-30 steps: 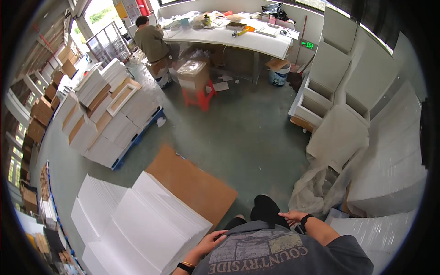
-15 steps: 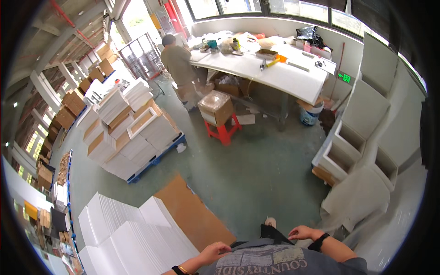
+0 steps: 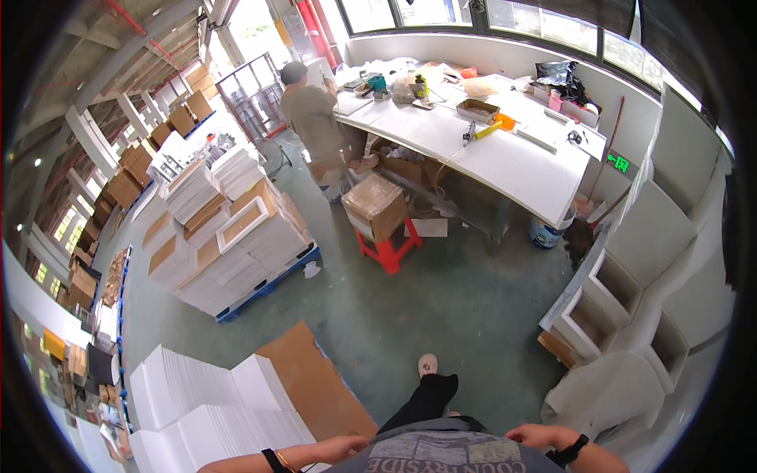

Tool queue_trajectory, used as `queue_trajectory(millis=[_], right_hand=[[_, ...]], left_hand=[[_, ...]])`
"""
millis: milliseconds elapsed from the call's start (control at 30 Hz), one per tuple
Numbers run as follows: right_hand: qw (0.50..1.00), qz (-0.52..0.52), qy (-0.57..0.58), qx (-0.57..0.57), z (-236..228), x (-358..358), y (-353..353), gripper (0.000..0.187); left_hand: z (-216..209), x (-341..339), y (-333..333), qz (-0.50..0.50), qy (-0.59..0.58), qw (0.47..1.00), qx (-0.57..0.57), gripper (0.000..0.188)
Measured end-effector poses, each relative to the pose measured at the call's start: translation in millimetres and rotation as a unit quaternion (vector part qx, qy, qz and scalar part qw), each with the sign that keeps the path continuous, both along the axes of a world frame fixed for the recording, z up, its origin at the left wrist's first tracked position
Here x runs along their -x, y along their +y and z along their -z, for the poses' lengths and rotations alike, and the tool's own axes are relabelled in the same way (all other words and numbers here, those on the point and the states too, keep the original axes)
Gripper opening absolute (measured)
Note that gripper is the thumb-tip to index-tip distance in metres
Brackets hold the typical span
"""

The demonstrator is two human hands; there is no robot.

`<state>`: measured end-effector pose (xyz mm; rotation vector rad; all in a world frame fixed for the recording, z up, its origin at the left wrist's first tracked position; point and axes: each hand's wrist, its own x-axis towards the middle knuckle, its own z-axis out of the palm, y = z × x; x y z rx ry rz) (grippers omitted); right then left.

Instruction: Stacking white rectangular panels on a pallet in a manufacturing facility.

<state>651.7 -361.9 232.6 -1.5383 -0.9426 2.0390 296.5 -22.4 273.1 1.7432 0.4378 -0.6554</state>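
Observation:
Both my hands hang beside my waist at the lower edge, and I see nothing in either. My left hand (image 3: pixel 344 448) has its fingers loosely bent, close to the right side of a stack of white panels (image 3: pixel 225 430) and a brown cardboard sheet (image 3: pixel 319 378). My right hand (image 3: pixel 535 435) is loosely curled near my shirt, with its fingers partly apart. To its right lies a pale sheet-like cover (image 3: pixel 603 394), below white open-fronted boxes (image 3: pixel 587 322). Neither hand touches any of these. One of my shoes (image 3: pixel 427 365) is forward on the green floor.
Ahead, a taped carton (image 3: pixel 373 205) sits on a red stool (image 3: pixel 392 254). A long white worktable (image 3: pixel 465 169) carries tools and bags; another person (image 3: pixel 311 118) stands at its left end. A loaded blue pallet (image 3: pixel 268 292) is at left, a bucket (image 3: pixel 546 235) under the table's right end.
A leg has stepped forward into view. My left hand has shifted left and down, and my right hand has lowered toward my shirt. The room sits slightly lower in the picture.

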Motion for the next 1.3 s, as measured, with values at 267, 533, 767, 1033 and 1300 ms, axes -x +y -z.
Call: queue_trajectory(millis=[267, 533, 767, 1033, 1300], right_hand=[[0.996, 0.078, -0.046, 0.0, 2, -69, 48, 0.037], [0.993, 0.117, -0.022, 0.004, -31, -134, 147, 0.038], [0.991, 0.132, -0.02, 0.012, -43, -171, 240, 0.029], [0.961, -0.06, -0.176, -0.204, -46, -226, 445, 0.026], [0.936, -0.215, -0.073, -0.269, -42, -293, 586, 0.035]], left_hand=[[23, -87, 117, 0.03, -0.008, 0.998, 0.047, 0.033], [77, -124, 189, 0.019, 0.04, 0.996, 0.078, 0.035], [83, -128, 195, -0.319, 0.036, 0.93, 0.181, 0.028], [29, -210, 237, -0.297, 0.056, 0.953, -0.002, 0.056], [6, -390, 320, -0.176, -0.113, 0.964, -0.162, 0.024]])
